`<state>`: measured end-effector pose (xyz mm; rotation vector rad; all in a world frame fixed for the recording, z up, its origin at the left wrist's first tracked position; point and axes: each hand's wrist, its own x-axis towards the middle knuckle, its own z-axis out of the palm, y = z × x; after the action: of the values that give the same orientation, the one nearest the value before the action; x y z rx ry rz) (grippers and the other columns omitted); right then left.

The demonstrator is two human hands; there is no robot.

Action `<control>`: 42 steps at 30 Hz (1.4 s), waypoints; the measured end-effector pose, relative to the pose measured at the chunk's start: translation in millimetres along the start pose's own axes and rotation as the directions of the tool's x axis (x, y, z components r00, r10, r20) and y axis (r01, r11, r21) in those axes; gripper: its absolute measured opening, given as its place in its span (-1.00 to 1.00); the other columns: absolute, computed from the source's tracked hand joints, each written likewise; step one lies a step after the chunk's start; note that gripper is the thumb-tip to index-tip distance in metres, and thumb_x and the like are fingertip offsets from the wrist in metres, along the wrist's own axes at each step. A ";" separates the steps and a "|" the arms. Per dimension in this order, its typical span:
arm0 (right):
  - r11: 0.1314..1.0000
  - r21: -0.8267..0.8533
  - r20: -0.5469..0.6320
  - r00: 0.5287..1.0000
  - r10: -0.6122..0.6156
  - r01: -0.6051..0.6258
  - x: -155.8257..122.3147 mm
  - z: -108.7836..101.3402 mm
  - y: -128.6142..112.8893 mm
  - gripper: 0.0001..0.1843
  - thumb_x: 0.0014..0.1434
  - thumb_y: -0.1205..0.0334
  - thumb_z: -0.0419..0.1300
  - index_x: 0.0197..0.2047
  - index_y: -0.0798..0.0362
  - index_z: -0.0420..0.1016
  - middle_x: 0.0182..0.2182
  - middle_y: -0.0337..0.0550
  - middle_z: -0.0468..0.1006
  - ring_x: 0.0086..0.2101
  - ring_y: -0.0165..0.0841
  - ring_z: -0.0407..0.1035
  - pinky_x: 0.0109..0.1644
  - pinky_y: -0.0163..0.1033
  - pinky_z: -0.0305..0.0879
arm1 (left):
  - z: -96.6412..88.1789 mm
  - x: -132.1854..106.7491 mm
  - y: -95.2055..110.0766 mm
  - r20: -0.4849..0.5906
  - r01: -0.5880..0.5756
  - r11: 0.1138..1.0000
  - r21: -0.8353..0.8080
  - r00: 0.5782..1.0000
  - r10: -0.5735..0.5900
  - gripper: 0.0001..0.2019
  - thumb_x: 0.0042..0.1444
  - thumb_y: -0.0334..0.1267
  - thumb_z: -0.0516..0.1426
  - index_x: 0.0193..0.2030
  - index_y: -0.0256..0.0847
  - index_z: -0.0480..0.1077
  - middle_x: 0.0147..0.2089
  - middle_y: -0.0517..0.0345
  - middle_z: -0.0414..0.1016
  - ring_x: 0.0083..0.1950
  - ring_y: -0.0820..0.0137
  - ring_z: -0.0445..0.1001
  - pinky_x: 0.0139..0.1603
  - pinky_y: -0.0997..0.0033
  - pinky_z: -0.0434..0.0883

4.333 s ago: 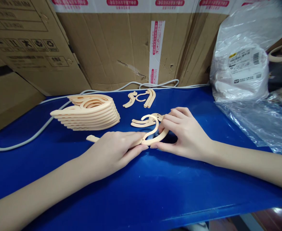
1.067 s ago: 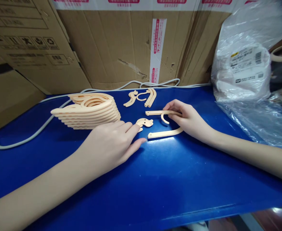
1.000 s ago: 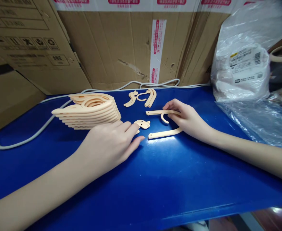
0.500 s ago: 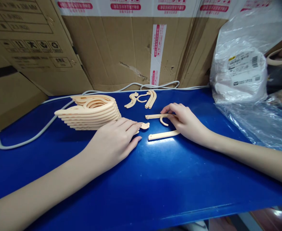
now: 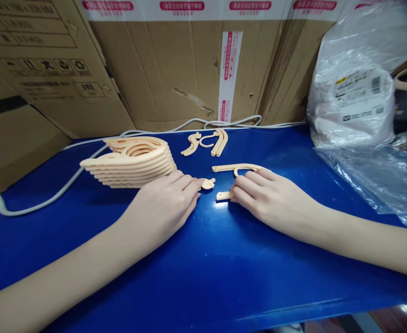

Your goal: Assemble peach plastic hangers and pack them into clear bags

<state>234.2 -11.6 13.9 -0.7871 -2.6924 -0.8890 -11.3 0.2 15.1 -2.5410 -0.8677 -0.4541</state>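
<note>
My left hand (image 5: 165, 199) pinches a small cream plastic hanger piece (image 5: 208, 184), whose knobby end pokes out past the fingertips; the rest of it is hidden. Across from it, my right hand (image 5: 268, 190) has its fingers closed on a cream plastic hanger arm (image 5: 223, 196), only the flat, holed end of which shows. Just behind the right fingers lies another hanger arm (image 5: 231, 167), with a curved hook (image 5: 237, 171) beside it, partly covered by the hand. Left of my left hand rises a stack of cream plastic hangers (image 5: 130, 172).
Loose hanger pieces (image 5: 219, 142) and smaller curved parts (image 5: 191, 144) lie farther back on the blue table (image 5: 203, 277). A white cable (image 5: 51, 203) curves round the stack. Cardboard boxes (image 5: 175, 69) stand behind, and a plastic-wrapped bundle (image 5: 352, 101) sits at right.
My right hand has moved from the rear hanger arm toward me and closed on the front one. My left fingers and thumb have come together on the small piece.
</note>
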 end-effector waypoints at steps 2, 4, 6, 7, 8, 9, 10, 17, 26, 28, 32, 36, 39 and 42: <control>0.999 0.011 -0.011 0.999 -0.038 0.039 0.5 4.5 3.9 -0.81 0.37 0.35 0.09 -0.30 0.12 0.45 -0.39 -0.13 0.50 -0.38 -0.25 0.39 -0.23 -0.13 0.19 | 1.7 -0.7 -0.3 0.001 -0.010 1.000 -0.006 1.000 0.010 -0.72 0.36 -0.39 -0.01 -0.04 -0.37 0.52 -0.17 -0.04 0.63 -0.20 0.16 0.59 -0.23 0.20 0.52; 0.997 0.037 -0.029 0.997 -0.068 0.069 0.3 7.1 7.5 -0.80 0.40 0.33 0.04 -0.25 0.13 0.42 -0.39 -0.13 0.51 -0.39 -0.28 0.39 -0.25 -0.16 0.17 | 2.4 -1.0 -0.9 -0.008 -0.016 1.000 -0.002 1.000 0.015 -0.71 0.35 -0.43 -0.04 -0.01 -0.41 0.50 -0.20 -0.05 0.61 -0.22 0.17 0.58 -0.24 0.22 0.52; 0.991 0.059 -0.032 0.993 -0.114 0.116 -0.7 7.9 10.3 -0.78 0.44 0.31 -0.02 -0.18 0.14 0.42 -0.42 -0.16 0.50 -0.41 -0.31 0.39 -0.29 -0.17 0.15 | 1.3 -0.4 -1.3 -0.025 -0.012 1.000 0.019 1.000 0.013 -0.69 0.34 -0.49 -0.06 0.02 -0.43 0.48 -0.22 -0.06 0.60 -0.24 0.18 0.57 -0.26 0.24 0.50; 0.988 0.066 -0.030 0.990 -0.138 0.140 -1.3 7.9 11.5 -0.77 0.46 0.30 -0.04 -0.14 0.15 0.41 -0.43 -0.17 0.50 -0.43 -0.32 0.39 -0.31 -0.18 0.14 | -0.1 0.3 -1.2 -0.035 -0.009 0.999 0.031 0.999 0.010 -0.68 0.33 -0.51 -0.08 0.02 -0.43 0.47 -0.23 -0.06 0.59 -0.25 0.18 0.56 -0.27 0.23 0.50; 0.985 0.070 -0.029 0.987 -0.158 0.160 -2.0 7.8 12.6 -0.76 0.47 0.29 -0.07 -0.11 0.15 0.40 -0.45 -0.19 0.50 -0.45 -0.34 0.39 -0.34 -0.19 0.12 | -1.9 1.0 -1.0 -0.051 0.000 0.999 0.042 0.999 0.002 -0.66 0.32 -0.54 -0.10 0.01 -0.44 0.46 -0.24 -0.06 0.57 -0.26 0.17 0.55 -0.27 0.23 0.49; 0.982 0.072 -0.027 0.985 -0.173 0.175 -2.5 7.7 13.7 -0.74 0.48 0.28 -0.09 -0.09 0.15 0.39 -0.46 -0.20 0.50 -0.47 -0.35 0.39 -0.38 -0.19 0.09 | -4.0 1.8 -0.5 -0.069 0.009 0.999 0.051 0.998 -0.005 -0.65 0.30 -0.56 -0.12 0.00 -0.44 0.46 -0.24 -0.06 0.56 -0.25 0.17 0.55 -0.27 0.22 0.49; 0.980 0.076 -0.024 0.983 -0.184 0.185 -3.0 7.7 14.7 -0.73 0.49 0.27 -0.11 -0.09 0.15 0.39 -0.47 -0.21 0.50 -0.49 -0.36 0.40 -0.41 -0.19 0.06 | -6.1 2.4 0.1 -0.090 0.022 0.998 0.062 0.996 -0.016 -0.65 0.29 -0.57 -0.13 -0.02 -0.44 0.46 -0.25 -0.06 0.55 -0.25 0.16 0.54 -0.26 0.22 0.48; 0.980 0.117 -0.035 0.987 -0.160 0.163 -2.8 11.4 20.2 -0.61 0.51 0.17 -0.16 -0.17 0.12 0.43 -0.52 -0.26 0.50 -0.57 -0.43 0.39 -0.51 -0.20 -0.04 | -12.2 2.4 5.6 -0.076 0.150 0.988 0.041 0.986 -0.147 -0.72 0.35 -0.43 -0.11 -0.06 -0.38 0.42 -0.22 -0.07 0.54 -0.22 0.17 0.53 -0.31 0.28 0.42; 0.973 0.222 -0.142 0.989 -0.035 0.066 -0.4 8.7 17.7 -0.58 0.49 0.10 -0.12 -0.19 0.11 0.48 -0.43 -0.22 0.60 -0.50 -0.42 0.47 -0.43 -0.26 0.21 | -14.7 1.9 12.3 0.065 0.198 0.973 -0.118 0.979 -0.191 -0.69 0.45 -0.15 -0.11 -0.11 -0.24 0.39 -0.26 0.12 0.53 -0.30 0.29 0.55 -0.46 0.37 0.25; 0.971 0.225 -0.149 0.988 -0.050 0.083 -0.1 8.8 16.9 -0.61 0.49 0.16 -0.11 -0.17 0.11 0.49 -0.45 -0.24 0.58 -0.48 -0.42 0.47 -0.40 -0.27 0.24 | -14.9 2.4 13.0 0.086 0.181 0.968 -0.175 0.982 -0.168 -0.70 0.45 -0.18 -0.12 -0.15 -0.23 0.38 -0.28 0.15 0.52 -0.28 0.30 0.55 -0.43 0.38 0.28; 0.969 0.236 -0.134 0.990 -0.047 0.078 -0.6 12.2 17.5 -0.61 0.50 0.13 -0.12 -0.14 0.10 0.49 -0.43 -0.25 0.60 -0.53 -0.44 0.43 -0.47 -0.25 0.18 | -14.2 3.9 13.6 0.123 0.154 0.959 -0.238 0.984 -0.127 -0.69 0.44 -0.23 -0.15 -0.17 -0.23 0.37 -0.31 0.17 0.51 -0.34 0.32 0.53 -0.43 0.38 0.29; 0.968 0.248 -0.142 0.990 -0.004 0.040 -0.7 14.0 18.2 -0.61 0.50 0.10 -0.12 -0.10 0.08 0.48 -0.44 -0.26 0.61 -0.57 -0.46 0.40 -0.49 -0.27 0.14 | -13.0 3.7 13.6 0.132 0.144 0.952 -0.269 0.985 -0.112 -0.67 0.45 -0.23 -0.18 -0.08 -0.23 0.38 -0.20 0.13 0.57 -0.22 0.29 0.57 -0.33 0.36 0.37; 0.967 0.253 -0.173 0.985 0.007 0.038 -0.5 13.4 17.6 -0.61 0.50 0.12 -0.11 -0.12 0.09 0.49 -0.46 -0.28 0.60 -0.55 -0.46 0.43 -0.47 -0.28 0.17 | -12.6 2.9 12.8 0.133 0.163 0.935 -0.315 0.983 -0.127 -0.66 0.45 -0.22 -0.20 -0.09 -0.20 0.37 -0.21 0.16 0.58 -0.25 0.33 0.55 -0.34 0.39 0.34; 0.966 0.255 -0.184 0.983 0.009 0.039 -1.2 12.4 17.3 -0.64 0.49 0.14 -0.07 -0.11 0.11 0.49 -0.42 -0.27 0.61 -0.52 -0.44 0.46 -0.45 -0.28 0.20 | -13.3 2.3 11.9 0.196 0.213 0.903 -0.373 0.969 -0.148 -0.64 0.45 -0.19 -0.22 -0.19 -0.16 0.33 -0.35 0.23 0.55 -0.42 0.39 0.49 -0.45 0.42 0.24</control>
<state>244.4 7.0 12.1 -0.5973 -2.5813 -0.5655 -4.2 -13.6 24.3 -2.9079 -1.1855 -0.5269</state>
